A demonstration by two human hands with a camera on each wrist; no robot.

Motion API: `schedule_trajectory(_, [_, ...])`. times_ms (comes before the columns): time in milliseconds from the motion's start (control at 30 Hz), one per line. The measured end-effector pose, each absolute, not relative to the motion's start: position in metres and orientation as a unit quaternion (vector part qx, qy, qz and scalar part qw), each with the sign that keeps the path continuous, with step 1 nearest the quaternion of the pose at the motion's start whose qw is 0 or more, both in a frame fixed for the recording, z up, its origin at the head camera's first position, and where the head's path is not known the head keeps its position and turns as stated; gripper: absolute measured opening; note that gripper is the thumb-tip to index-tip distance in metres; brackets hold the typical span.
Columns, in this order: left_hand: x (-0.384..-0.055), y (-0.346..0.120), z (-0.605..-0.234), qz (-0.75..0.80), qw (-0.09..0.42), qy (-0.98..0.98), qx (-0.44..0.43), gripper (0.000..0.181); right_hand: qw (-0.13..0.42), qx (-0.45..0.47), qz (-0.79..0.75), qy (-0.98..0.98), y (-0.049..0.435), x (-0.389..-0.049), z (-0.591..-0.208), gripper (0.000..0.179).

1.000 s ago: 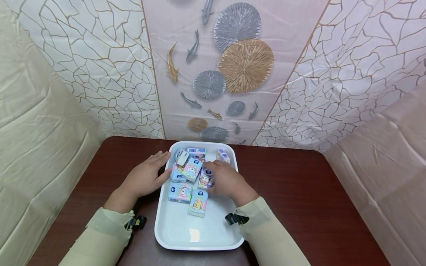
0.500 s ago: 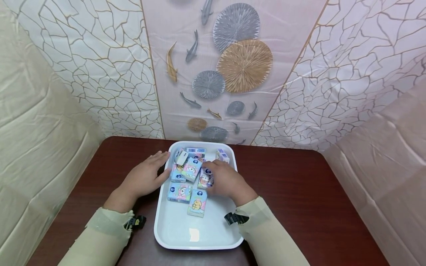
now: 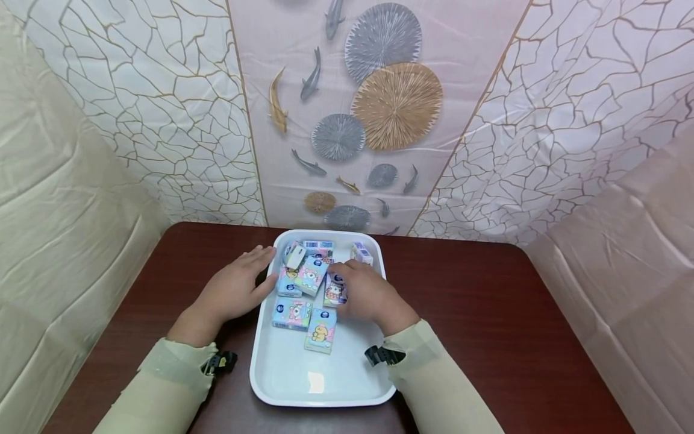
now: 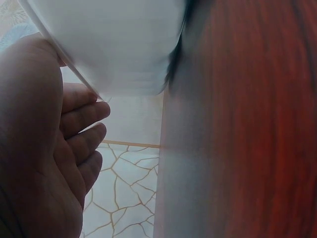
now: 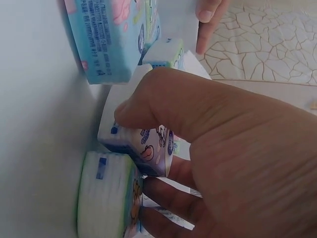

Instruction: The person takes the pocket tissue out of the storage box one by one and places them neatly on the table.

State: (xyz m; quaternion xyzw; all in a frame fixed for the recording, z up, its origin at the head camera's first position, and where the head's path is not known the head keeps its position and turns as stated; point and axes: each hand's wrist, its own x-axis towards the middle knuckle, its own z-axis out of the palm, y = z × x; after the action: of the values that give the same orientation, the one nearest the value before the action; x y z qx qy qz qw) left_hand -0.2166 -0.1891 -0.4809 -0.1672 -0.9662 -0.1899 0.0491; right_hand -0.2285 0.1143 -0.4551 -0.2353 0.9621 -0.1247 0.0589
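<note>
A white tray (image 3: 347, 386) holds several small pocket tissue packs with cartoon prints. My right hand (image 3: 368, 295) reaches over the tray's right side and grips a purple tissue pack (image 3: 335, 292). In the right wrist view, the thumb lies on the white side of this purple pack (image 5: 161, 141), with fingers behind it. Beside the tray's left rim is my left hand (image 3: 230, 292), fingers extended and thumb apart. The left wrist view shows those fingers (image 4: 81, 121) loosely bent, fingertips right at the tray's edge (image 4: 74, 67), holding no pack.
Blue tissue packs lie piled at the tray's back left, one blue pack (image 3: 311, 274) on top. Two more, a left pack (image 3: 291, 314) and a yellow-figure pack (image 3: 320, 331), lie nearer. Another purple pack (image 3: 362, 253) stands back right. A patterned cloth wall (image 3: 347, 181) rises behind the dark table (image 3: 461, 301).
</note>
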Motion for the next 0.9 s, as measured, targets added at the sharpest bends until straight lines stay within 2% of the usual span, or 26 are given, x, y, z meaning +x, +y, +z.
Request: schedule_trajectory(900, [-0.2167, -0.1890, -0.4813, -0.180, 0.048, -0.969, -0.163, 0.072, 0.065, -0.250, -0.112, 0.960, 0.1154, -0.2288, -0.4530, 0.090])
